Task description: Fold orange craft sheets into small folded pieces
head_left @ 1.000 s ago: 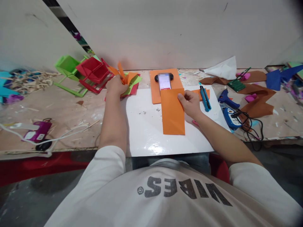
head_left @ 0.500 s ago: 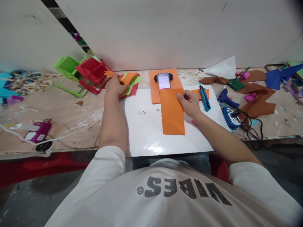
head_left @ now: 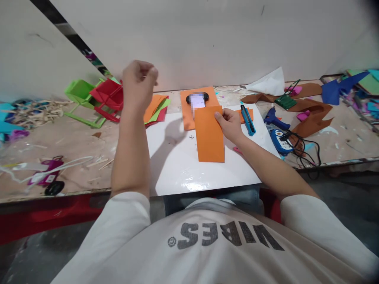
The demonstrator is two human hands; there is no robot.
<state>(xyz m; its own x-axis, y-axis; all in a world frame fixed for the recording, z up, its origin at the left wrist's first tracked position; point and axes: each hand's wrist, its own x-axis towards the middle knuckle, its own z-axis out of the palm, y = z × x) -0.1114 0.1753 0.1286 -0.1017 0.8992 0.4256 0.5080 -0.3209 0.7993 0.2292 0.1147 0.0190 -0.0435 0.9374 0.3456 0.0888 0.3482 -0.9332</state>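
My right hand (head_left: 231,125) pinches an orange sheet of craft paper (head_left: 209,136) by its upper right edge, over a white board (head_left: 174,165). My left hand (head_left: 138,85) is raised above the bench, its fingers curled in towards the thumb, and I see nothing in it. Just below and right of that hand lies a pile of orange, green and red paper pieces (head_left: 156,108). A phone (head_left: 197,101) rests on an orange pad (head_left: 187,118) behind the held sheet, which partly covers it. Beside my right hand lies a blue utility knife (head_left: 248,120).
Red (head_left: 107,94) and green (head_left: 79,93) small model chairs stand at left, near wooden sticks (head_left: 38,112) and a purple device (head_left: 49,171). On the right are a blue glue gun (head_left: 276,119), a blue corded device (head_left: 281,142) and brown paper (head_left: 314,120). A wall rises behind.
My left hand has let go of the paper pile and lifted up above it. My right hand keeps hold of the orange sheet. The whole view has shifted slightly.
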